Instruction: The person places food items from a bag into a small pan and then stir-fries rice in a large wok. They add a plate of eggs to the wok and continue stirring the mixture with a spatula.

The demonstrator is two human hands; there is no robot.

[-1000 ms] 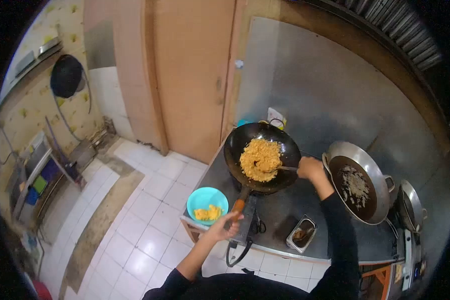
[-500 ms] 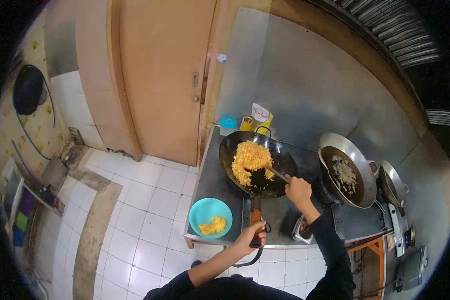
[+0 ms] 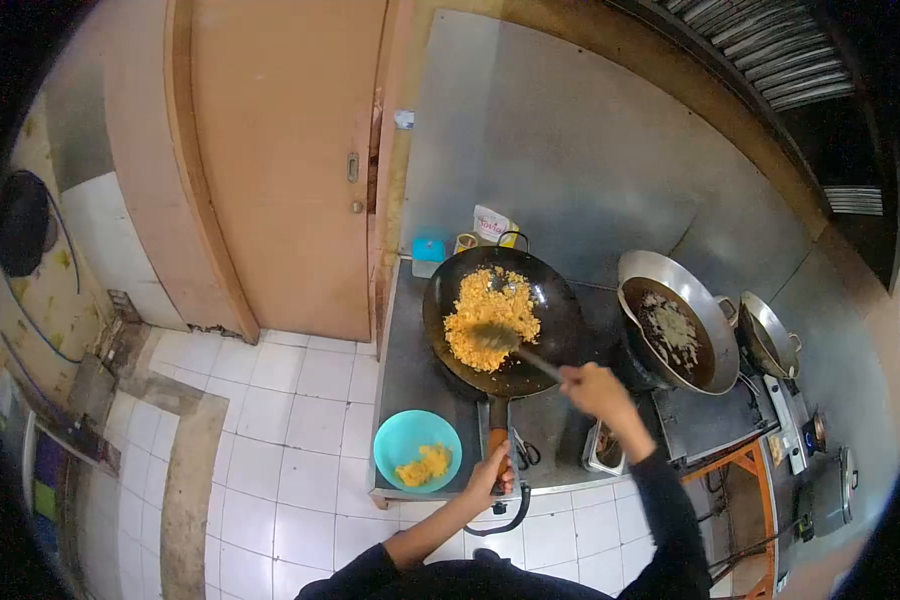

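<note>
Toward the left edge of the dark grey metal worktop [image 3: 408, 375] in the head view, and nearer the back edge than the front, look at a deep, round, black metal wok [image 3: 558, 310], heaped in the middle with orange-yellow, grainy, rice-like food [image 3: 488, 300]. Clamped round its brown wooden handle [image 3: 497, 438], with fingers wrapped over at the front edge: the left hand [image 3: 486, 478]. Now across to the right hand [image 3: 596, 392], closed on the slim grey shaft of a long metal stirring tool [image 3: 540, 363], with a blurred head down in the food; impossible to tell ladle from turner. Well apart, left from right.

Over the front left corner, spot a round turquoise bowl [image 3: 390, 430] with soft yellow, egg-like lumps [image 3: 426, 465]. Near the front edge, see black-handled scissors [image 3: 531, 455] and a small silver metal container [image 3: 591, 450], partly hidden by the right arm. Toward the right end, near the back edge, a wide silver metal wok [image 3: 686, 280] with dark brown liquid [image 3: 708, 368]. Along the back edge, behind the black wok, a blue-lidded box [image 3: 428, 252] and a white-and-yellow pouch [image 3: 491, 223].
</note>
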